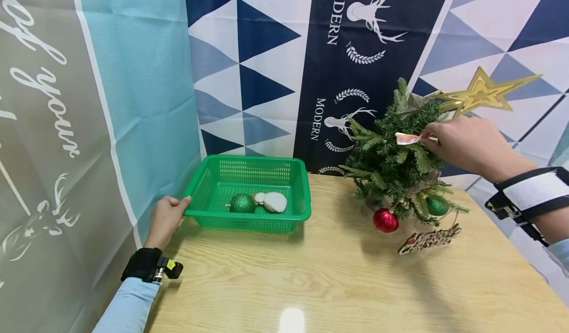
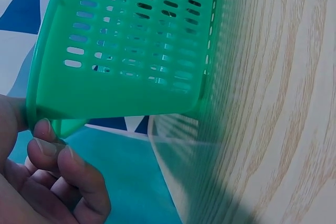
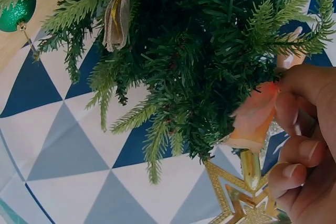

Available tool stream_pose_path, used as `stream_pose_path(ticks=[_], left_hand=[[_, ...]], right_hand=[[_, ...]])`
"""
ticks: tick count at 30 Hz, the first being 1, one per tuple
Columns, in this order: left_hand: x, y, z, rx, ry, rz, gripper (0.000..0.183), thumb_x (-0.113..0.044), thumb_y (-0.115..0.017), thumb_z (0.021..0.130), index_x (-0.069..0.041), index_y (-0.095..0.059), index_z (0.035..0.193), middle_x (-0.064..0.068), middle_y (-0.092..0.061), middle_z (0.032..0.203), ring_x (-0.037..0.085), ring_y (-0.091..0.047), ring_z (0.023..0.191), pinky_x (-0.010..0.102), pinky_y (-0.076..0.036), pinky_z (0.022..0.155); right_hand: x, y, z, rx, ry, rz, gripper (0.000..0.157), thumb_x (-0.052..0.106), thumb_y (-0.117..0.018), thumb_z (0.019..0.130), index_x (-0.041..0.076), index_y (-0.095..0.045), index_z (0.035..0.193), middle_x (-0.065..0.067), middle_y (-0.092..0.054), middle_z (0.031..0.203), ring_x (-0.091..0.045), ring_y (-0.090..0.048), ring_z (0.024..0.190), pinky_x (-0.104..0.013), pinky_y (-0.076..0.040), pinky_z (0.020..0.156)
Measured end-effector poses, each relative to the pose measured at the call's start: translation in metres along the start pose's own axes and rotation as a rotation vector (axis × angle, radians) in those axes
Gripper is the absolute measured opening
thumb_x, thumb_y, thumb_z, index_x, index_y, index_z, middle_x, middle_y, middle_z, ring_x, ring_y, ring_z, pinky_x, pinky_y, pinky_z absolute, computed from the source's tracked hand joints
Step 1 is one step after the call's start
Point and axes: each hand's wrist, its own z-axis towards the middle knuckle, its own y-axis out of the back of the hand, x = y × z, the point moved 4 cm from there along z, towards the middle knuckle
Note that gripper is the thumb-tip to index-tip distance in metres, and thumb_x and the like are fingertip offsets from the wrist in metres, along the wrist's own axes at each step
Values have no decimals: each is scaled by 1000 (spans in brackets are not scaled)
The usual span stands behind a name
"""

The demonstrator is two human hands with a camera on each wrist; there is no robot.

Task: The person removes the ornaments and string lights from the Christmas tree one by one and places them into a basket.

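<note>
My left hand (image 1: 166, 219) grips the left front corner of a green plastic basket (image 1: 249, 222) by its rim, thumb on one side and fingers curled beneath, as the left wrist view shows. A glittery green bauble (image 1: 242, 203) and a white ornament (image 1: 274, 202) lie inside the basket. On the right, my right hand (image 1: 482, 145) pinches a shiny pale-orange ribbon bow (image 3: 254, 119) at its middle, against the upper branches of a small Christmas tree (image 1: 378, 150). Whether the bow is fastened to a branch, I cannot tell. A gold star (image 1: 482, 95) tops the tree, just behind the right hand.
From the tree's lower branches hang a red bauble (image 1: 385, 220), a green bauble (image 1: 437, 205) and a "Merry Christmas" sign (image 1: 430, 240). A grey-brown bow (image 3: 118, 19) sits among the branches. The wooden table (image 1: 266, 273) meets patterned curtains (image 1: 266, 51) at the back and left.
</note>
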Motion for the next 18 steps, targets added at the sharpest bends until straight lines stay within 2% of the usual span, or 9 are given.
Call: stream_pose_path(ticks=[3,10,18], left_hand=[[0,-1,0,-6,-1,2,39,-37,-54,109,2,-49,114,6,-45,68,20,-42,54,38,-37,56],[2,0,0,-12,-5,7,40,-37,-54,109,2,-49,114,6,-46,70,20,-42,54,37,-37,54],[1,-1,4,-6,14,16,41,-37,-53,109,3,-49,118,6,-46,69,19,-41,53,37,-37,54]], right_hand=[[1,3,-1,-30,5,0,14,12,-67,97,5,-75,106,-1,-62,64,-13,-47,46,-36,-36,38],[11,9,1,-156,94,-2,12,9,-70,94,3,-75,102,-2,-63,62,-10,-44,43,-35,-33,36],[38,18,7,-285,176,18,13,7,-72,90,6,-76,102,-9,-73,75,-7,-43,42,-33,-31,35]])
